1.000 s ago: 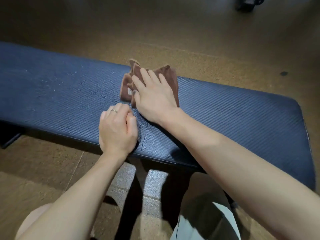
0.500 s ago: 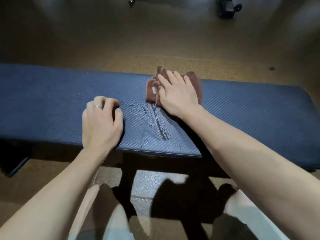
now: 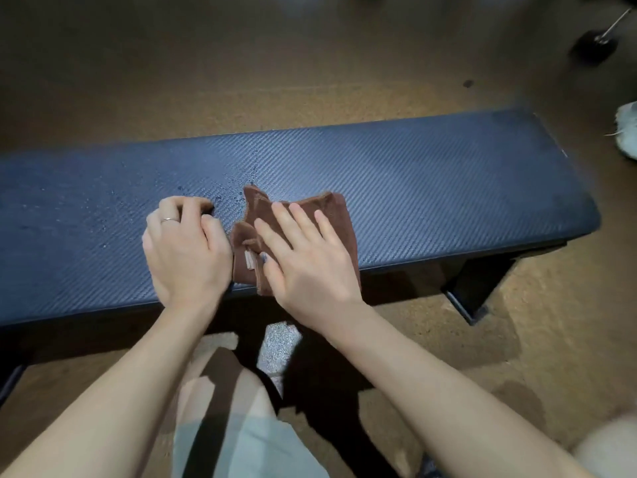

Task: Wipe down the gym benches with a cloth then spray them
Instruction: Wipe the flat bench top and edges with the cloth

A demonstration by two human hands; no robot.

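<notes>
Pressing the brown cloth (image 3: 331, 215) flat at the worktop's (image 3: 448, 188) near edge under the right grip (image 3: 303, 257), fingers spread and grasping nothing, left grip (image 3: 186, 250) curled empty just beside it, unwiped length running lengthwise toward the right end.

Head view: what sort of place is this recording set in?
Most likely a gym floor. A long padded bench with a textured dark blue top stands on speckled rubber-like flooring, and what looks like a dumbbell lies at the top right. The right hand presses a brown cloth on the bench.
</notes>
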